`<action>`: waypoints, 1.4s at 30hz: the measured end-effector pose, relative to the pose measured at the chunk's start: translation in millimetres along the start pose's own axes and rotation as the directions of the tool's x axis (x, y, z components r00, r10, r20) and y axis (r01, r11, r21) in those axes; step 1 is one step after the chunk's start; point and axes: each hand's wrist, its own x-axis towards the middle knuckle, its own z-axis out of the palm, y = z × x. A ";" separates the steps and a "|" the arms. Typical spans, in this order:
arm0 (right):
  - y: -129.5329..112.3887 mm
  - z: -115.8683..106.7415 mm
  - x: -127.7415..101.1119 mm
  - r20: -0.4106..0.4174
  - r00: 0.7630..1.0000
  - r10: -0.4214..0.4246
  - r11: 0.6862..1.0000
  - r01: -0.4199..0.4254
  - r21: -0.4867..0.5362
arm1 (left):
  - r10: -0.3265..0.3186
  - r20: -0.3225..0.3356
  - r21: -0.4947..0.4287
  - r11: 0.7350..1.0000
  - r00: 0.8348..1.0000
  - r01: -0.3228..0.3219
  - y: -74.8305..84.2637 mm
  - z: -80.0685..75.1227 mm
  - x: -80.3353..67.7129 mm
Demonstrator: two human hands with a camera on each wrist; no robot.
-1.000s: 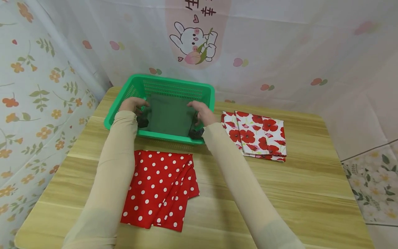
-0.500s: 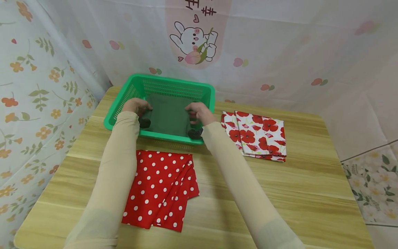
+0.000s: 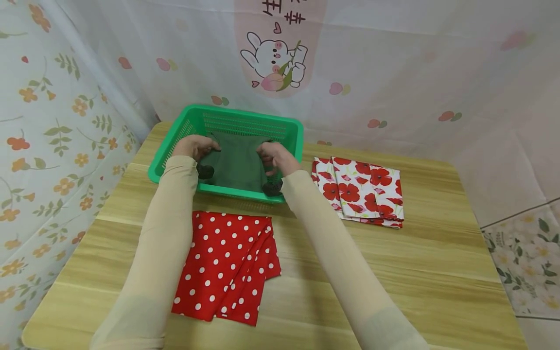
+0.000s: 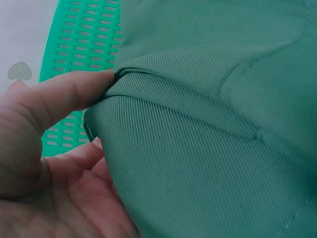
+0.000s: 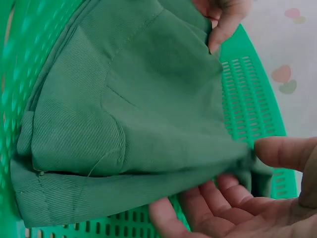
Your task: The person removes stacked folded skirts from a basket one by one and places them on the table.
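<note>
A folded green cloth (image 3: 238, 165) with stitched seams lies in the green plastic basket (image 3: 232, 193). At its left edge my left hand (image 3: 196, 147) pinches the fabric; the left wrist view shows the thumb on top of the folded layers and the other fingers underneath. My right hand (image 3: 280, 156) holds the opposite edge. In the right wrist view, that hand's thumb presses the cloth's edge from above while the fingers (image 5: 218, 203) reach under it. Several layers of the cloth (image 5: 153, 89) show along its near side.
On the wooden table (image 3: 420, 272), a red polka-dot cloth (image 3: 223, 253) lies in front of the basket. A folded poppy-print cloth (image 3: 363, 189) sits to the basket's right. Patterned curtains (image 3: 393, 73) hang behind the table and at its left side.
Both hands have moved slightly inward, towards each other. They now grip the green cloth at its two sides, and its edges have bent up and drawn in.
</note>
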 end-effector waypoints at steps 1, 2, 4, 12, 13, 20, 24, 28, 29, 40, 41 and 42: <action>-0.2 0.4 -0.2 0.002 1.000 -0.001 1.000 0.001 -0.013 | 0.005 -0.016 0.002 1.000 1.000 -0.005 -1.4 -0.9 4.3; -0.3 0.6 -1.0 -0.002 1.000 -0.001 1.000 0.001 -0.030 | 0.007 -0.008 0.003 1.000 1.000 -0.007 -2.4 -1.6 7.0; -0.9 0.2 -2.3 -0.012 1.000 -0.001 0.998 0.000 -0.064 | 0.003 -0.004 -0.004 1.000 1.000 -0.003 -4.0 -1.6 10.6; -2.7 -3.2 -4.9 -0.063 0.997 -0.050 0.985 0.039 -0.168 | 0.021 -0.016 -0.009 1.000 1.000 -0.021 -6.9 4.4 8.0; -3.3 -3.9 -5.5 -0.066 0.996 -0.054 0.986 0.043 -0.159 | 0.026 -0.023 -0.012 1.000 0.999 -0.027 -7.0 4.6 7.7; -6.9 -14.4 -7.6 -0.101 0.988 -0.113 0.994 0.112 -0.018 | 0.046 -0.013 -0.055 0.997 0.999 -0.047 -0.4 -1.5 2.2; -9.4 -22.2 -10.5 -0.094 0.982 -0.164 0.977 0.175 0.122 | 0.046 0.031 -0.052 0.998 0.998 -0.045 8.4 -7.4 -4.0; -12.6 -29.6 -15.6 -0.087 0.974 -0.208 0.941 0.224 0.254 | 0.059 0.053 -0.068 0.996 0.997 -0.055 17.0 -12.6 -12.7; -13.5 -31.2 -16.9 -0.082 0.973 -0.214 0.931 0.229 0.285 | 0.072 0.040 -0.068 0.995 0.997 -0.069 19.0 -13.2 -15.3; -18.0 -53.3 -41.8 0.037 0.952 -0.305 0.882 0.268 0.387 | 0.220 -0.133 0.011 0.975 0.966 -0.220 29.0 -3.4 -52.8; -17.6 -56.0 -45.1 0.043 0.949 -0.312 0.881 0.273 0.387 | 0.227 -0.132 0.017 0.974 0.965 -0.227 29.0 -1.8 -55.9; -17.0 -58.4 -48.4 0.046 0.947 -0.318 0.878 0.276 0.391 | 0.238 -0.131 0.018 0.971 0.962 -0.237 28.9 0.1 -58.2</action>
